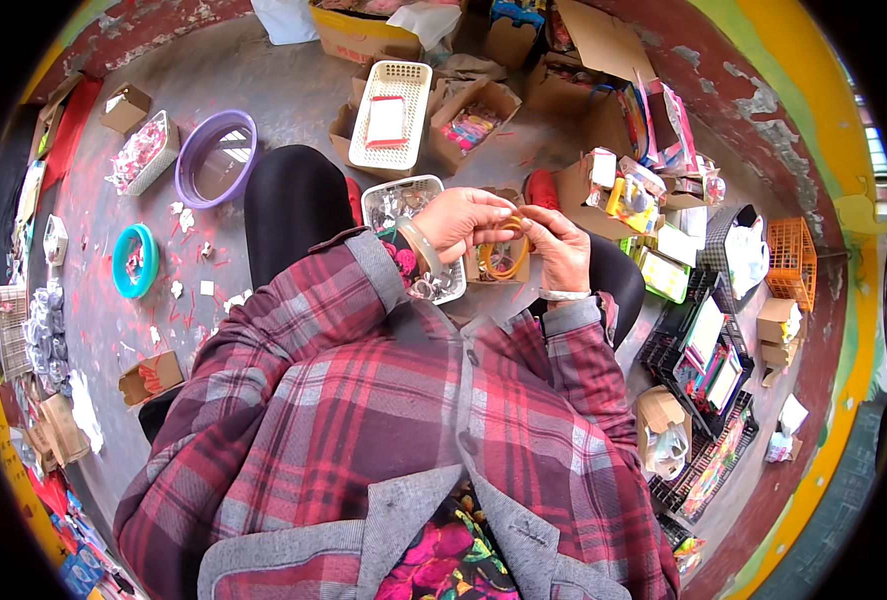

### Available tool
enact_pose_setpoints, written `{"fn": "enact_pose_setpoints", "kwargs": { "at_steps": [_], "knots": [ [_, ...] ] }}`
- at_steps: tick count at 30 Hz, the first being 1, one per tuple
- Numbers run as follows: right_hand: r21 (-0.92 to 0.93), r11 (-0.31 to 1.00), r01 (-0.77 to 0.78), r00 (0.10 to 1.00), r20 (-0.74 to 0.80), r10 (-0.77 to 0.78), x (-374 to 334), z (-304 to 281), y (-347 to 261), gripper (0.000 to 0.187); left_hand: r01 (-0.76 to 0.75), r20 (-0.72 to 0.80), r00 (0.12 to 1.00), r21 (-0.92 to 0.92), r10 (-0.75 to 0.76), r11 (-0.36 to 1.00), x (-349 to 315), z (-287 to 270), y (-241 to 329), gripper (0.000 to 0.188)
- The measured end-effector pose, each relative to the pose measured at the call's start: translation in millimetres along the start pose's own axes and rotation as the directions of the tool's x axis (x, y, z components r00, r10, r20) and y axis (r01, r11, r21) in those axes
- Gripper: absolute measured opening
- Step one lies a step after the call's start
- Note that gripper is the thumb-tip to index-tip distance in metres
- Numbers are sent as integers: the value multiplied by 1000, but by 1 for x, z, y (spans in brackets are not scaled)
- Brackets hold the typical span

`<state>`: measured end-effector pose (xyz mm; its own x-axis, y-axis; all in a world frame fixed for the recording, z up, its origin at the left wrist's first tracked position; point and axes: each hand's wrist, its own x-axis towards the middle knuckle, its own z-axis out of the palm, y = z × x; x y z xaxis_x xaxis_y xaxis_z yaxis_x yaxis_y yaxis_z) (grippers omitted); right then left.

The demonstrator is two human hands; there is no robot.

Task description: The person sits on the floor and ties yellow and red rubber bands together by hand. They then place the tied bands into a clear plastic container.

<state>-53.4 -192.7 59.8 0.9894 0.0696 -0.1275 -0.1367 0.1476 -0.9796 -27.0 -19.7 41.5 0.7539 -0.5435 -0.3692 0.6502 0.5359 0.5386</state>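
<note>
My hands meet above my lap, between my knees. A yellow ring-shaped band (504,272) hangs at the fingers of my right hand (560,250), which are closed on it. My left hand (453,222) is closed too, its fingertips pinched against the band's upper edge beside the right thumb. Whether a smaller piece sits between the fingertips is too fine to tell. Under my left hand stands a white plastic basket (371,206) with small greyish, clear-looking pieces in it. A small cardboard box (523,268) is partly hidden below the band.
Ahead stands a cream basket (425,90) with a red-edged white card, beside open cardboard boxes (508,98). Left on the floor are a purple basin (185,172), a turquoise bowl (119,262) and scattered scraps. Black crates (703,415) and an orange crate (789,262) line the right.
</note>
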Motion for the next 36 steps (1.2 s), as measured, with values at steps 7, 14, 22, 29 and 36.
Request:
{"fn": "enact_pose_setpoints", "kwargs": {
  "at_steps": [7, 14, 22, 29, 36],
  "knots": [
    [55, 998, 33, 998, 58, -36, -1, -1, -1, 18, 33, 26, 999, 84, -35, 996, -3, 3, 3, 24],
    [-45, 995, 90, 986, 145, -83, 1, -15, 1, 20, 90, 111, 989, 35, -93, 995, -3, -1, 8, 25],
    [-124, 980, 158, 978, 156, -138, 2, -16, 2, 21, 142, 221, 968, -98, -118, 985, -8, 1, 18, 25],
    [-148, 974, 174, 975, 161, -150, 1, -11, 0, 21, 84, 48, 995, 64, -87, 994, -3, 2, 8, 20],
    [-111, 984, 140, 973, 201, -116, 2, -15, 1, 24, 45, 11, 999, 108, -46, 993, -3, 2, 6, 18]
  ]
}}
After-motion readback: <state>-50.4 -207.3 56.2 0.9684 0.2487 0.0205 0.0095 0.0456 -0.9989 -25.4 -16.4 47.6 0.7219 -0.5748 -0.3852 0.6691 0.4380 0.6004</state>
